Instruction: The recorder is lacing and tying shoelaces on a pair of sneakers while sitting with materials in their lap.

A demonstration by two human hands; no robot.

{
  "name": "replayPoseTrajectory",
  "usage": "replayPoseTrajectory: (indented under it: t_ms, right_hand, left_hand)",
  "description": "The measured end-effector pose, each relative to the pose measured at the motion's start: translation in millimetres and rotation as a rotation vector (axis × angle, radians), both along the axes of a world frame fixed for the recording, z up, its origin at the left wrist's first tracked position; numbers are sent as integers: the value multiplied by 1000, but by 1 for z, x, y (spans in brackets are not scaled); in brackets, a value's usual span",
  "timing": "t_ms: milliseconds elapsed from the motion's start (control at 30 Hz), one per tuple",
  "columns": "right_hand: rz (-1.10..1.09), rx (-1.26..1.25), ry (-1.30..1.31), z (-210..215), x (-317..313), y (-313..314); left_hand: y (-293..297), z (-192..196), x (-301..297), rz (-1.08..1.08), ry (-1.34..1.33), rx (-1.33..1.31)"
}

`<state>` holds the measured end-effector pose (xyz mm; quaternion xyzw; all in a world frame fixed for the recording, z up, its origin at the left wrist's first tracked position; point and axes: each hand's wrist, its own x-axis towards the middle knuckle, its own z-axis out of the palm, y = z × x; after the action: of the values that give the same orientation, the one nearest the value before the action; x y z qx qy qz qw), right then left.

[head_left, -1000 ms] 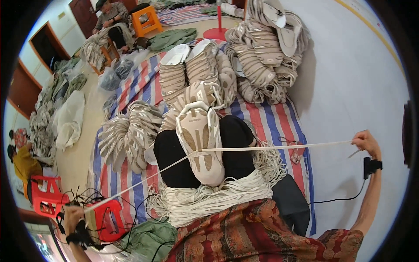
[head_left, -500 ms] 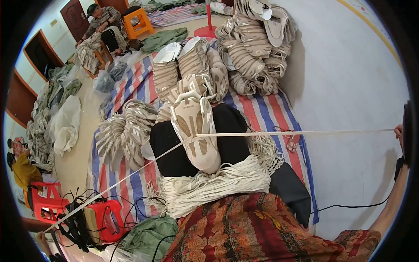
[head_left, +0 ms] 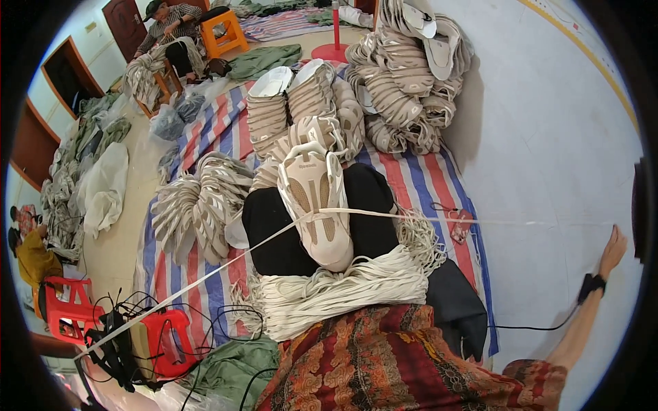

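Lace (head_left: 404, 216) pulled taut through beige shoe (head_left: 314, 202), right hand (head_left: 612, 248) outstretched (grip unclear), left hand hidden.

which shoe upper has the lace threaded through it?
The beige upper lying on the person's black-clad lap; the white lace runs through it. The rest sit stacked, unlaced.

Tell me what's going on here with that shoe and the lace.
A person sits on a striped mat with a beige shoe resting sole-up on their lap. A long flat white lace runs through the shoe and is stretched wide to both sides. The right hand is flung far out to the right with the lace reaching toward it; the left hand is out of view at the lower left. A bundle of white laces lies across the lap, and stacks of soles sit around.
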<state>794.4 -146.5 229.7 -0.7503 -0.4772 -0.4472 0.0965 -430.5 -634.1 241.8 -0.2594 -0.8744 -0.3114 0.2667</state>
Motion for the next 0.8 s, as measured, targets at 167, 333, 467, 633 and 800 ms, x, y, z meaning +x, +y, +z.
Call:
replayPoseTrajectory:
  t_ms: [167,333,467,633,800]
  right_hand:
    - [1001,537,1245,-107,-202,31]
    - [1000,-273,1745,-151,-449,69]
    - [1295,-790,1880,-171,-558,83]
    - [1283,-1048,1651,-198,-598,102]
    - [1281,-987,1603,-200,-613,96]
  left_hand:
    - [143,-42,56,-246,-52,404]
    - [320,-115,157,-909,-619,585]
    - [451,-141,315,-914,-1042,411]
    - [508,-145,410,-1106,-1278,62]
    - [547,-163,436,-1233,-1158,-45]
